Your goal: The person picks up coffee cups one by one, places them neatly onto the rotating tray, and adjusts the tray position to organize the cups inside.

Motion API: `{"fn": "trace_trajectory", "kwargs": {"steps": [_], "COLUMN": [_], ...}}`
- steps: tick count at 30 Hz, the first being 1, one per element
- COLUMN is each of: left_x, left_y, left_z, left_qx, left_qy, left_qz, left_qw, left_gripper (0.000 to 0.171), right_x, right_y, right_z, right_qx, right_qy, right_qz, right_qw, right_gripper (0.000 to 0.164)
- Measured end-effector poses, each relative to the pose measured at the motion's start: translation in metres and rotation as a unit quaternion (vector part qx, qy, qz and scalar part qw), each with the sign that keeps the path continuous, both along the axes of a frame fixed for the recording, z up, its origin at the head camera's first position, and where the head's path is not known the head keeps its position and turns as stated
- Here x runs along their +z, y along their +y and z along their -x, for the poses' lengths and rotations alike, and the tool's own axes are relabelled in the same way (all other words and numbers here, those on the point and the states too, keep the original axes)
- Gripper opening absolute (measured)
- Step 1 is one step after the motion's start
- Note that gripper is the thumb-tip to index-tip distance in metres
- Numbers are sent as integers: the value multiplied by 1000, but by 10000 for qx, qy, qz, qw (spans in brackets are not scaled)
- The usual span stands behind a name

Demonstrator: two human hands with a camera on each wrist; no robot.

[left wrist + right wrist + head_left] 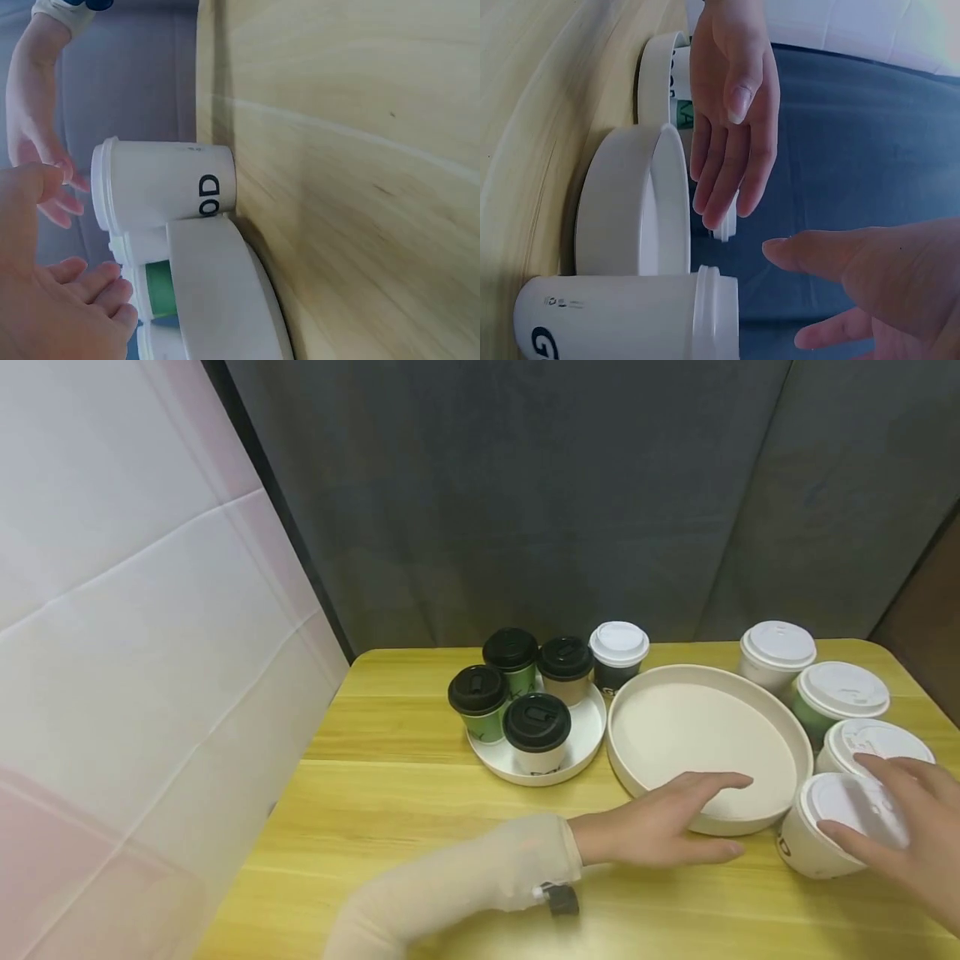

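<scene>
My left hand (667, 822) reaches over the front rim of the round cream tray (705, 735), fingers extended and holding nothing. At the right, my right hand (918, 831) hovers beside the lid of the nearest white paper cup (817, 839), with thumb and fingers spread. In the right wrist view a gap shows between that hand (900, 277) and the cup's lid (720, 311). The cup stands upright on the table next to the tray, dark lettering (209, 195) on its side. Behind it, along the tray's right side, stand several more white-lidded cups (843, 689), one of them green.
A smaller white plate (491, 760) left of the tray carries several black-lidded cups (540, 731). A dark cup with a white lid (618, 647) stands behind, between plate and tray. Dark cloth (525, 502) hangs behind the wooden table (390, 793); a pale panel (150, 610) borders the left.
</scene>
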State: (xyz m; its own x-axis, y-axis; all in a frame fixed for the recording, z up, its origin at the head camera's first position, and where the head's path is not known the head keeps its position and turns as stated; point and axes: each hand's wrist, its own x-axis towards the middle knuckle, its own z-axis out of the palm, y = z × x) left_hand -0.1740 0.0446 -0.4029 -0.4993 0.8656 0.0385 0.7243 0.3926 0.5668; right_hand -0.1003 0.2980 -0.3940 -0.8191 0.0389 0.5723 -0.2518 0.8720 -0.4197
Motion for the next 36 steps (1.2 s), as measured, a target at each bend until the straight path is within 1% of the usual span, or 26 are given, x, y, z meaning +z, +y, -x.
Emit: {"fn": "trace_trajectory", "kwargs": {"steps": [2, 4, 6, 12, 16, 22, 26, 30, 32, 36], "left_x": [0, -1, -1, 0, -1, -4, -4, -4, -4, -5], "left_y": [5, 9, 14, 25, 31, 38, 40, 43, 44, 46], "left_z": [0, -2, -3, -7, -9, -10, -11, -11, -11, -11], "left_qx": [-5, -4, -4, -96, -81, -109, -208, -339, -379, -372], "left_qy": [-172, -314, -362, -292, -397, -383, -379, -392, -405, -359], "left_qz": [-2, 14, 31, 111, 207, 231, 207, 141, 127, 149], "left_qw": [9999, 9995, 9993, 9995, 9990, 9989, 9988, 9986, 9984, 9985], "left_gripper": [72, 72, 72, 71, 71, 71, 72, 71, 71, 72], "right_x": [-5, -9, -12, -18, -22, -26, -28, -29, -29, -30], "right_y": [3, 6, 8, 9, 10, 12, 11, 9, 8, 5], "right_z": [-2, -3, -4, -10, -11, -9, -9, -9, -9, -10], "right_qx": [13, 11, -54, -370, -448, -399, -256, -160, -143, -179], "right_qy": [103, 212, 248, -180, -271, -55, 88, 262, 282, 139], "right_qz": [155, 189, 191, 192, 52, -29, 112, 148, 169, 200], "right_qw": [9998, 9996, 9995, 9990, 9986, 9992, 9996, 9994, 9994, 9995], "right_gripper": [79, 86, 91, 92, 95, 96, 94, 96, 96, 90]}}
